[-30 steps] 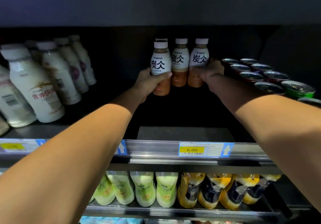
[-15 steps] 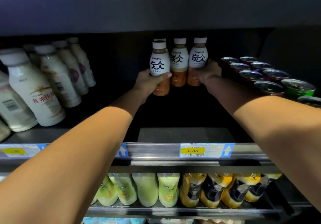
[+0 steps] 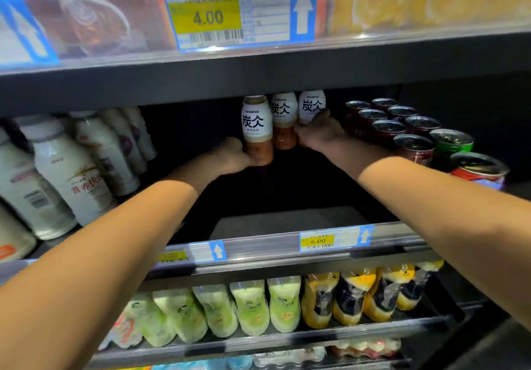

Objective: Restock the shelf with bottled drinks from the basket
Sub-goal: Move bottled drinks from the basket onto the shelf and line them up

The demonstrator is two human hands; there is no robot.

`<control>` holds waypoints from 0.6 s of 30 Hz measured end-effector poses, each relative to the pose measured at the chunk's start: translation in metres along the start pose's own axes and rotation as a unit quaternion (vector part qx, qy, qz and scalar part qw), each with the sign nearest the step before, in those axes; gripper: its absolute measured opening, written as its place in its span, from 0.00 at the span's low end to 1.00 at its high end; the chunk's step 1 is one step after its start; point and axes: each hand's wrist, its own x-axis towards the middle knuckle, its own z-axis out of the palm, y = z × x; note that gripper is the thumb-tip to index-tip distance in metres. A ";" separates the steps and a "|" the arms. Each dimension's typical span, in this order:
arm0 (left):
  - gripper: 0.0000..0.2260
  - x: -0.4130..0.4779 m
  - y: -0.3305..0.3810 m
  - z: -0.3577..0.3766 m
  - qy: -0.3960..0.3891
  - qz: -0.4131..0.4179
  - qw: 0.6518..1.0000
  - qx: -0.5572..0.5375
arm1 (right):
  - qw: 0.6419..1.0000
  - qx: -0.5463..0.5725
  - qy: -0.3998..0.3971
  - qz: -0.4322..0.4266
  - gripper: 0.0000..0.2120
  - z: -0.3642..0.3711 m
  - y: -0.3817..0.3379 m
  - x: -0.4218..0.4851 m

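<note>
Gripping the leftmost coffee bottle (image 3: pixel 257 128) low with the left hand (image 3: pixel 235 154) and the rightmost coffee bottle (image 3: pixel 311 107) with the right hand (image 3: pixel 317 134), at twelve o'clock deep on the shelf (image 3: pixel 287 223), apparently squaring the row, cans (image 3: pixel 413 137) crowding at two o'clock.

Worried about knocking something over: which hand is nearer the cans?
Right. The right hand grips a bottle just beside the cans; the left hand is two bottles farther away.

Three white-labelled brown bottles (image 3: pixel 283 120) stand upright, touching, deep on the shelf (image 3: pixel 287 221).
</note>
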 end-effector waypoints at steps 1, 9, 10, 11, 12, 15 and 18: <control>0.11 -0.009 0.001 -0.001 -0.001 0.010 0.999 0.051 | 0.999 -0.039 -0.006 -0.027 0.30 -0.006 0.000 -0.015; 0.11 -0.096 0.033 0.009 0.004 0.135 0.945 0.299 | 0.896 -0.410 0.015 -0.172 0.17 -0.034 0.013 -0.135; 0.11 -0.108 0.038 0.012 0.020 0.160 0.932 0.326 | 0.881 -0.427 0.037 -0.202 0.15 -0.039 0.019 -0.150; 0.10 -0.117 0.042 0.016 0.043 0.191 0.915 0.353 | 0.868 -0.434 0.070 -0.229 0.13 -0.042 0.027 -0.164; 0.09 -0.127 0.046 0.019 0.068 0.222 0.900 0.370 | 0.860 -0.439 0.104 -0.241 0.11 -0.048 0.031 -0.179; 0.07 -0.152 0.062 0.025 0.122 0.308 0.872 0.362 | 0.867 -0.439 0.118 -0.207 0.10 -0.070 0.049 -0.220; 0.05 -0.183 0.080 0.034 0.143 0.388 0.847 0.335 | 0.851 -0.459 0.170 -0.191 0.12 -0.096 0.081 -0.265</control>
